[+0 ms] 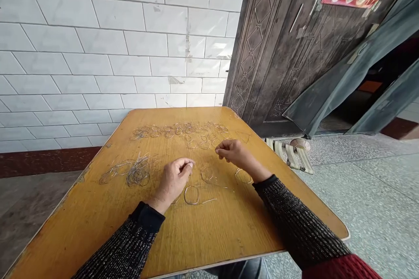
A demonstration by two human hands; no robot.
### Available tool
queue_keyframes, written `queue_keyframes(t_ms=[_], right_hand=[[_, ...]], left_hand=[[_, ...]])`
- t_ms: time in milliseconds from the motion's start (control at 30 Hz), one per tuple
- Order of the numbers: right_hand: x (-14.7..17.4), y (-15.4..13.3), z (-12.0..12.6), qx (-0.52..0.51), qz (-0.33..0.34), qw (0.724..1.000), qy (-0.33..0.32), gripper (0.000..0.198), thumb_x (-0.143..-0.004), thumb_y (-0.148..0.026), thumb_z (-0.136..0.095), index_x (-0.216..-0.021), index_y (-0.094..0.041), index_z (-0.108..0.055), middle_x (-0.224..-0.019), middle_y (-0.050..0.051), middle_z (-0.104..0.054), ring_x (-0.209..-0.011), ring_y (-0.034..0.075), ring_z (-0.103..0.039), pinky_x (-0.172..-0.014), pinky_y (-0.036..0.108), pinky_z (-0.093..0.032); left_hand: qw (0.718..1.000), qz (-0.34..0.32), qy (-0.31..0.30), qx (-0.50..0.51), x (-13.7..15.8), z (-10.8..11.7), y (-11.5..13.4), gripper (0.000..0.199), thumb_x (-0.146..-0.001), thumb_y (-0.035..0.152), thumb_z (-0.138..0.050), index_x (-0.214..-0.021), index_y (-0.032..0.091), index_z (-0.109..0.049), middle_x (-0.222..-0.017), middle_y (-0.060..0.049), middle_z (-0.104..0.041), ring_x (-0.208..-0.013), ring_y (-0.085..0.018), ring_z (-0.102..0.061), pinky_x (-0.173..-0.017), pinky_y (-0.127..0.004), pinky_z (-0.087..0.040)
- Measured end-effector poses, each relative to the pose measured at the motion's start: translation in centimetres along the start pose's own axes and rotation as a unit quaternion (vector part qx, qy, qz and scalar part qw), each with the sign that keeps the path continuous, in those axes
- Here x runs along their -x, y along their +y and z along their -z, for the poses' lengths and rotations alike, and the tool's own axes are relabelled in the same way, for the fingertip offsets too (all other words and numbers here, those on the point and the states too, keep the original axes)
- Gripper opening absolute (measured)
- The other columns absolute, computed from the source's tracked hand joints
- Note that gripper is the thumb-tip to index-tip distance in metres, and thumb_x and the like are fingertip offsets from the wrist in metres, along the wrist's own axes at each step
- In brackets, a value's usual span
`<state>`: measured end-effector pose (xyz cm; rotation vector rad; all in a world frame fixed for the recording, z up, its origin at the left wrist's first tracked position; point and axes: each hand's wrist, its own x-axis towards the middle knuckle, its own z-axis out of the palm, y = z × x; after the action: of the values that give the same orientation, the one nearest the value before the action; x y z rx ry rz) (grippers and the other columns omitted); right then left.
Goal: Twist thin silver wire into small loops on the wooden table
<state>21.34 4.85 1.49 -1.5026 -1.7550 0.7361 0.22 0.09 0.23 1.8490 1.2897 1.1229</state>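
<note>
My left hand [173,181] rests on the yellow wooden table [212,235], its thumb and fingers pinched on a thin wire. My right hand [234,152] hovers a little further back, fingertips pinched together; whether the same wire runs between the two hands is too fine to see. Small wire rings lie around the hands: one loop [191,195] with a loose tail just right of the left wrist, another ring [208,174] between the hands, one ring [244,176] under the right wrist. A tangled bundle of loose wire [137,171] lies left of the left hand.
A row of several finished wire rings [180,130] lies along the table's far side. A white tiled wall [114,43] stands behind the table, a dark carved door [278,52] at right. Striped slippers [291,152] lie on the speckled floor beside the table.
</note>
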Motion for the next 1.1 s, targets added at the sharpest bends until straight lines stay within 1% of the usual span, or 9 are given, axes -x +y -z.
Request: queue_keyframes(t_ms=[133, 267, 400, 467, 567, 700, 867, 967, 1100], right_hand=[[1.2, 0.3, 0.1, 0.112, 0.083, 0.989, -0.042, 0.008, -0.067, -0.016, -0.056, -0.066, -0.016, -0.064, -0.055, -0.001, -0.057, -0.048, 0.008, -0.046, -0.046, 0.019, -0.031], [1.7, 0.2, 0.2, 0.127, 0.149, 0.975, -0.109, 0.019, -0.066, -0.008, -0.054, -0.076, -0.018, -0.067, -0.066, -0.001, -0.062, -0.056, 0.009, -0.051, -0.053, 0.019, -0.035], [2.2, -0.5, -0.6, 0.204, 0.198, 0.945, -0.164, 0.021, -0.066, -0.004, -0.054, -0.070, -0.019, -0.068, -0.071, 0.000, -0.063, -0.061, 0.010, -0.054, -0.055, 0.019, -0.035], [2.5, -0.9, -1.1, 0.235, 0.222, 0.933, -0.162, 0.021, -0.070, -0.004, -0.053, -0.069, -0.019, -0.068, -0.071, 0.001, -0.063, -0.062, 0.010, -0.054, -0.055, 0.019, -0.034], [2.9, -1.1, -1.4, 0.241, 0.274, 0.925, -0.110, 0.020, -0.076, -0.007, -0.051, -0.071, -0.018, -0.067, -0.073, 0.003, -0.061, -0.062, 0.010, -0.054, -0.056, 0.019, -0.034], [3.3, -1.3, -1.6, 0.181, 0.346, 0.919, -0.049, 0.018, -0.083, -0.016, -0.047, -0.079, -0.019, -0.065, -0.080, 0.004, -0.060, -0.068, 0.011, -0.056, -0.060, 0.020, -0.037], [3.7, -1.8, -2.1, 0.074, 0.358, 0.931, -0.027, 0.017, -0.084, -0.018, -0.047, -0.083, -0.019, -0.064, -0.082, 0.005, -0.060, -0.072, 0.012, -0.056, -0.063, 0.022, -0.040], [3.7, -1.8, -2.3, -0.031, 0.339, 0.940, -0.037, 0.012, -0.081, -0.018, -0.051, -0.078, -0.018, -0.063, -0.077, 0.004, -0.060, -0.071, 0.012, -0.055, -0.064, 0.023, -0.042], [3.6, -1.6, -2.3, -0.170, 0.250, 0.949, -0.085, 0.006, -0.075, -0.023, -0.060, -0.074, -0.017, -0.063, -0.070, 0.000, -0.058, -0.063, 0.010, -0.053, -0.059, 0.022, -0.042]], left_hand=[[0.997, 0.041, 0.007, 0.069, 0.1, 0.0, 0.6, 0.021, -0.076, 0.030, -0.048, -0.079, 0.013, -0.060, -0.057, 0.002, -0.051, -0.044, -0.008, -0.045, -0.044, -0.019, -0.034], [0.996, 0.043, -0.003, 0.073, 0.2, -0.1, 0.7, 0.022, -0.076, 0.032, -0.049, -0.079, 0.014, -0.060, -0.057, 0.003, -0.051, -0.045, -0.007, -0.044, -0.045, -0.019, -0.034], [0.997, 0.035, -0.020, 0.065, 0.3, -0.2, 0.7, 0.021, -0.076, 0.031, -0.048, -0.078, 0.015, -0.061, -0.057, 0.002, -0.050, -0.046, -0.008, -0.044, -0.046, -0.020, -0.035], [0.997, 0.034, -0.015, 0.068, 0.3, -0.2, 0.7, 0.021, -0.075, 0.031, -0.048, -0.078, 0.015, -0.061, -0.057, 0.002, -0.051, -0.046, -0.008, -0.045, -0.046, -0.020, -0.035], [0.994, 0.053, 0.007, 0.096, 0.2, -0.3, 0.7, 0.021, -0.075, 0.032, -0.049, -0.080, 0.014, -0.061, -0.063, 0.000, -0.053, -0.051, -0.009, -0.048, -0.048, -0.021, -0.037], [0.985, 0.078, 0.011, 0.153, 0.3, -0.5, 0.7, 0.027, -0.075, 0.036, -0.052, -0.087, 0.014, -0.060, -0.066, -0.001, -0.054, -0.055, -0.010, -0.049, -0.049, -0.021, -0.038], [0.952, 0.137, -0.032, 0.272, 0.5, -0.4, 0.7, 0.025, -0.069, 0.030, -0.061, -0.088, 0.014, -0.058, -0.064, 0.002, -0.053, -0.047, -0.005, -0.041, -0.042, -0.018, -0.030], [0.910, 0.180, -0.052, 0.371, 0.6, -0.3, 0.8, 0.028, -0.066, 0.025, -0.065, -0.091, 0.013, -0.057, -0.066, 0.000, -0.056, -0.048, -0.004, -0.043, -0.042, -0.016, -0.029], [0.858, 0.225, -0.111, 0.448, 0.7, 0.0, 1.1, 0.029, -0.065, 0.020, -0.066, -0.092, 0.012, -0.059, -0.063, 0.001, -0.055, -0.047, -0.003, -0.044, -0.042, -0.015, -0.029]])
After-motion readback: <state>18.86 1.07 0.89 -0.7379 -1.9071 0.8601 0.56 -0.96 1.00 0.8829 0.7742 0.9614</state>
